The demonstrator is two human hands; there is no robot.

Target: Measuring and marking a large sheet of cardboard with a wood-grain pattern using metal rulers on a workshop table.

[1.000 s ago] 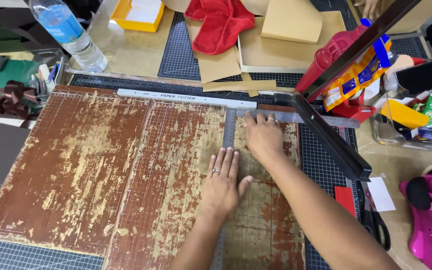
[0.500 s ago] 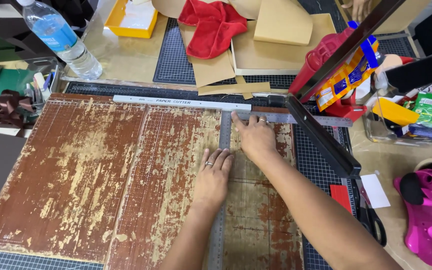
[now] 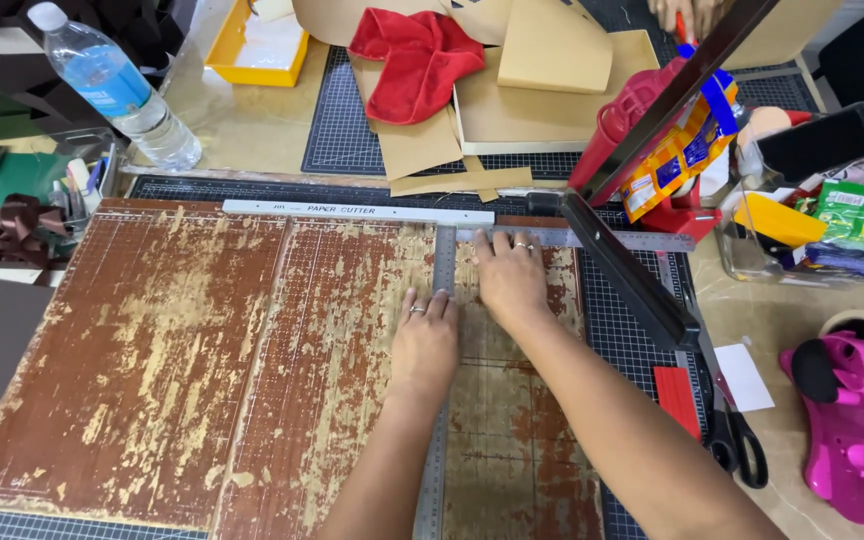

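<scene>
The left hand [image 3: 425,340] has slid up beside the metal square [image 3: 442,300], flat and empty. The right hand [image 3: 509,280] still presses flat on the worn cutter board [image 3: 182,350], blade arm [image 3: 652,150] raised.

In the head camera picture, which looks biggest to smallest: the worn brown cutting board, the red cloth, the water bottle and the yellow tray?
1. Worn brown cutting board, by far the largest.
2. Red cloth.
3. Water bottle.
4. Yellow tray, though it is cut off by the picture's edge, so its rank against the bottle is unsure.

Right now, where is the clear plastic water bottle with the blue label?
In the head view, the clear plastic water bottle lies at the top left of the table, left of the yellow tray and beyond the worn brown cutter board.
</scene>
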